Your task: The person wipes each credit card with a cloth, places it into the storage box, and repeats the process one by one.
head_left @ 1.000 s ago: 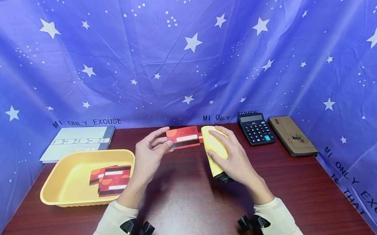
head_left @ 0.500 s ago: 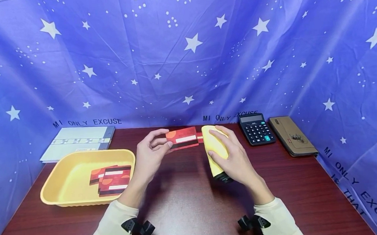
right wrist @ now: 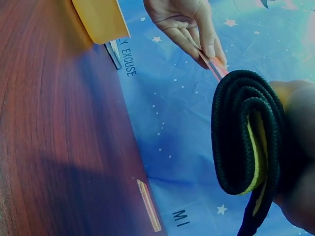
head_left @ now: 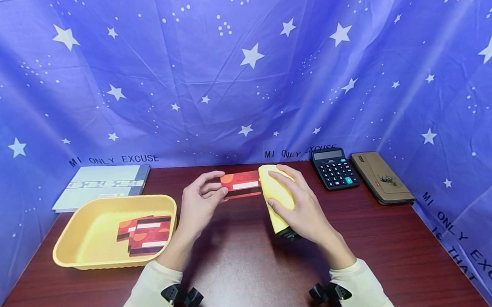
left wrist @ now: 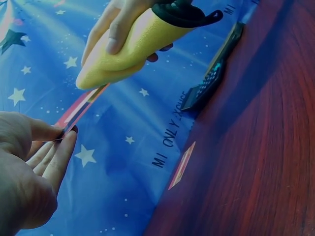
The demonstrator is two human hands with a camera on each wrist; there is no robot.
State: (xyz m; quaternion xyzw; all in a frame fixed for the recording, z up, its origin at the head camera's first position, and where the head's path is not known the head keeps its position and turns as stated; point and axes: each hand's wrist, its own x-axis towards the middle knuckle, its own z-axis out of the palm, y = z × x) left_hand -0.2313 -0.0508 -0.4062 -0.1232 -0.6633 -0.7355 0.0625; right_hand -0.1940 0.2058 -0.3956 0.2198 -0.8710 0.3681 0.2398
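My left hand [head_left: 202, 200] pinches a red bank card [head_left: 241, 184] by its left end, between thumb and fingers. The card is held up above the table, its dark stripe and white strip facing me. A rolled yellow cloth [head_left: 277, 194] with black edging is gripped in my right hand [head_left: 303, 202]. Its left side meets the right end of the card, part of which it hides. In the right wrist view the cloth's black edge [right wrist: 229, 132] shows as several rolled layers. Another red card [left wrist: 182, 165] lies on the table beyond, hidden in the head view.
On the left stands a yellow plastic basket [head_left: 85, 233] with several red cards [head_left: 150, 234] inside. Behind it lies a pale notebook [head_left: 101, 184]. A black calculator [head_left: 335, 169] and a brown wallet [head_left: 382, 177] lie at the back right. Blue starred curtain [head_left: 222, 78] encloses the table [head_left: 242, 274].
My left hand has shifted slightly right and down with the card, while the cloth has come a little left. The gap between them has closed, covering the card on the table behind.
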